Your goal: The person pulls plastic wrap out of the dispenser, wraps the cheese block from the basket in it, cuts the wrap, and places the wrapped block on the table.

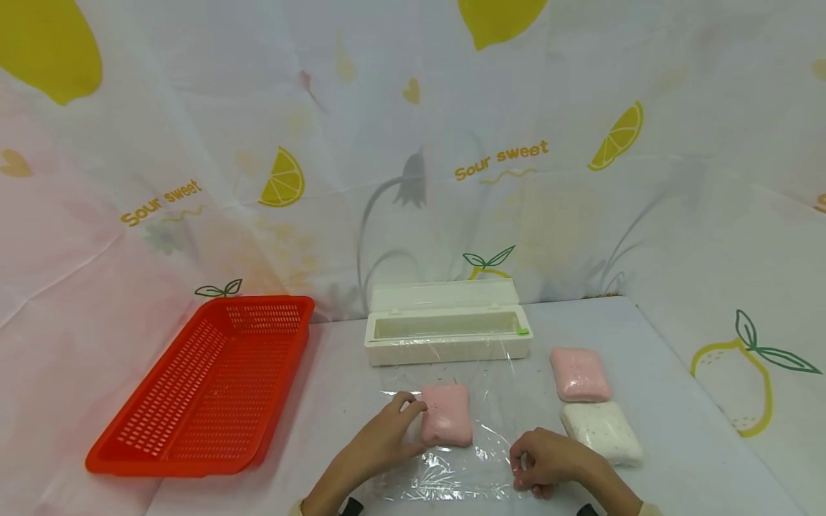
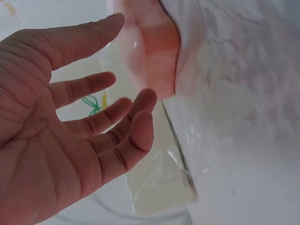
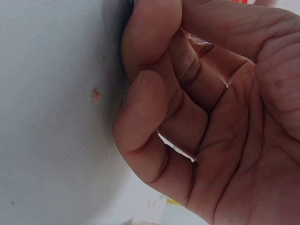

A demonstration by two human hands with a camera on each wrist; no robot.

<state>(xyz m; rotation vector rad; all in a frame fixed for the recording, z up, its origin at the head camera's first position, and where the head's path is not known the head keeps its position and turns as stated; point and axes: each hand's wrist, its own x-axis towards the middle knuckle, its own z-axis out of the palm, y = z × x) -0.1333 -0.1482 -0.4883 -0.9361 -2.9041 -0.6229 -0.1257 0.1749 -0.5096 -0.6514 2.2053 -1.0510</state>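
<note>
A pink pillow-shaped block (image 1: 447, 416) lies on a sheet of clear cling film (image 1: 452, 476) spread over the table. At the block's left side is my left hand (image 1: 390, 433), its fingers loosely bent. In the left wrist view that hand (image 2: 70, 126) has nothing between thumb and fingers, and the pink block (image 2: 157, 51) is just beyond the fingertips. My right hand (image 1: 545, 459) pinches the film's near right edge. Its curled fingers (image 3: 145, 112) rest against the table in the right wrist view, where most of the film is hidden.
Behind the film stands a white cling film dispenser (image 1: 448, 351), lid raised, with a green slider at its right end. A second pink block (image 1: 581, 374) and a white block (image 1: 603, 432), both shiny, lie at the right. A red plastic basket (image 1: 258, 430) stands at the left.
</note>
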